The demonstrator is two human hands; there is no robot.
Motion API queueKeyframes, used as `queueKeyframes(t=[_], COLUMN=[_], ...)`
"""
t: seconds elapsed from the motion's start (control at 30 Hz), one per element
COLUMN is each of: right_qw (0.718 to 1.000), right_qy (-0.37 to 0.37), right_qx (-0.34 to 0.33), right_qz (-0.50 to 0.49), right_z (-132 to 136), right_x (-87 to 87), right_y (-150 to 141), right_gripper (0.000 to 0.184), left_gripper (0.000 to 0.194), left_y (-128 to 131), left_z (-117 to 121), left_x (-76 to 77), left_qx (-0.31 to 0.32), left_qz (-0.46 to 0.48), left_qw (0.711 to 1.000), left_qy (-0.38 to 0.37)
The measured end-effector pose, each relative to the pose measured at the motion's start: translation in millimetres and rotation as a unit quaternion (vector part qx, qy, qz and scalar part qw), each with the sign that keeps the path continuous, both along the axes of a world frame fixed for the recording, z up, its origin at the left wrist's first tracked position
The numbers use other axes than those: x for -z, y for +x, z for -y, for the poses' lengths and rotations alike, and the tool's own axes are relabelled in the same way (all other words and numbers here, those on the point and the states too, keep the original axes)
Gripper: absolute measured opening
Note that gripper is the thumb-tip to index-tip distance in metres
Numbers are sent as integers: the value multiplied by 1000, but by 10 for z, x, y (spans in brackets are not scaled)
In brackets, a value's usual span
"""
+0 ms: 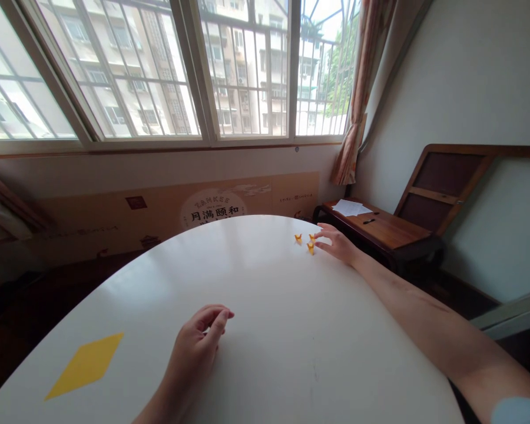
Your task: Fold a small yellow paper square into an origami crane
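Far out on the right side of the white round table [265, 265], my right hand [337, 242] reaches to a small group of folded yellow paper cranes. Its fingers are apart, with the tips right beside one paper crane [311, 238]; whether they touch it I cannot tell. A second paper crane [310, 248] stands just in front, and a third paper crane [298, 238] is to the left. Nearer to me, my left hand [202, 333] rests on the table with curled fingers and thumb together, nothing visible in it. To its left lies a flat yellow paper sheet [88, 364].
Beyond the table's curved far edge stands a printed cardboard panel [168, 206] below barred windows [247, 70]. At the right, a wooden bench [393, 229] holds white papers [351, 208] and a small dark object [369, 222]. A curtain [353, 135] hangs beside the window.
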State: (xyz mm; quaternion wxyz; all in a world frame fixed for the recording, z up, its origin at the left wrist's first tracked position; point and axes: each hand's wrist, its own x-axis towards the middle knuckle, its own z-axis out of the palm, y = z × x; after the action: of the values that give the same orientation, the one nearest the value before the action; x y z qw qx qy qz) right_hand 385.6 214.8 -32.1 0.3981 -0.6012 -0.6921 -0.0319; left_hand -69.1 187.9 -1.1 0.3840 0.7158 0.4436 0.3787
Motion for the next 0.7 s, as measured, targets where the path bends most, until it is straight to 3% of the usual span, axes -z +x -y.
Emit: queueKeyframes(t=[0.7], right_qw=[1000], right_qy=[14], right_qx=[-2], right_qz=[17], right_z=[-92], right_x=[83], right_y=[-25], right_gripper=[15], left_gripper=[34], left_y=[-7], left_z=[-29], left_x=[-27], left_qx=[27], left_qz=[-60], left_qw=[996], left_qy=[52])
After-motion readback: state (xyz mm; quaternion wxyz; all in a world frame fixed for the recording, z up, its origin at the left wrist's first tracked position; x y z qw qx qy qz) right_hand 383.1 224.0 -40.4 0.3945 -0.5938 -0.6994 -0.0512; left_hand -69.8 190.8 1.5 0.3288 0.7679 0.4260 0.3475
